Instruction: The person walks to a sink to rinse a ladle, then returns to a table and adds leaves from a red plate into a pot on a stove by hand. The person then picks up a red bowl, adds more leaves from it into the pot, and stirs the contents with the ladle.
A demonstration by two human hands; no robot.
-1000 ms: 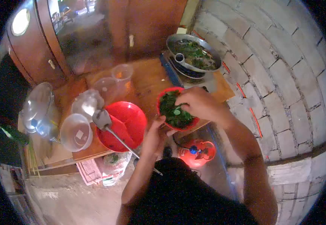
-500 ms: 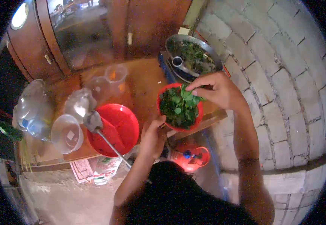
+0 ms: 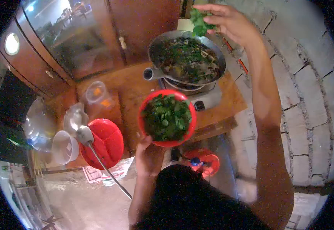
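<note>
Two hands are at work, the right hand [image 3: 232,25] raised high and the left hand [image 3: 150,158] low and close to the body. The right hand pinches a small bunch of fresh green leaves [image 3: 200,23] between its thumb and fingers, with the leaves hanging from the fingertips. The left hand grips a round, bright red bowl [image 3: 193,128], the thumb laid at the rim; its other fingers are mostly hidden. The bowl stands just up and to the right of the left hand, its mouth facing up, and holds a heap of dark green leaves [image 3: 166,117].

Below and to the left of the right hand sits a wide grey metal wok [image 3: 221,63] with a short tubular handle, holding liquid and mixed greens. The pinched bunch is over the wok's far edge; whether it touches the metal, I cannot tell. Under the wok, beyond the left hand, is a silver-grey stove [image 3: 214,99] with a black knob, set on a brown wooden table [image 3: 134,82].

To the left of the left hand lies a round red plastic dish [image 3: 107,140] with dividing ridges, a long-handled metal spatula [image 3: 109,172] resting across it. Farther left is a translucent plastic tub [image 3: 62,148]. Below and to the right of the left hand, a red gas cylinder [image 3: 209,164] shows beneath the table.
</note>
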